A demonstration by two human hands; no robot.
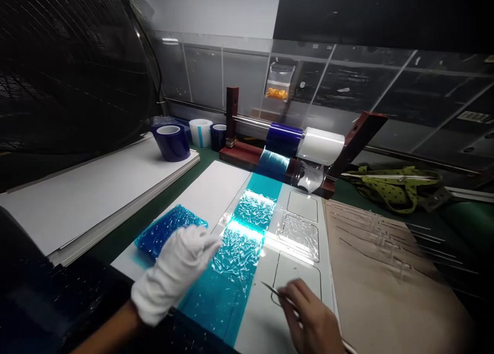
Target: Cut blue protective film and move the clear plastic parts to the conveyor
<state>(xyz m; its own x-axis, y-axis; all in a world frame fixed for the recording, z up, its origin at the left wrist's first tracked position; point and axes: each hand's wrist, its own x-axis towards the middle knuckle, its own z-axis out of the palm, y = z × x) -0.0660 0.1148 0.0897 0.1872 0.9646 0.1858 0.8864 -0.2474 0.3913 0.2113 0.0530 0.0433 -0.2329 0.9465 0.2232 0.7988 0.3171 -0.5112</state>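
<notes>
My left hand [175, 269], in a white glove, hovers over the left edge of a blue film strip [219, 302]; its fingers are pinched together and whatever is between them is hidden. Beside it lies a folded blue film stack [165, 230]. In my bare right hand [311, 318] is a thin pointed metal tool [269, 288], its tip over the white board [266, 313] near a rounded dark outline. The strip is wrinkled and shiny in its middle and runs back to a blue film roll [284, 134]. A wrinkled clear piece [300, 235] covers another outline.
A white film roll [322, 145] shares the rod of a dark red stand [241, 153]. Tape rolls [172, 144] stand at the back left by white boards [116, 189]. On the right, thin wires [370, 248] lie across brown board [378, 302], before a green dotted bag [401, 184].
</notes>
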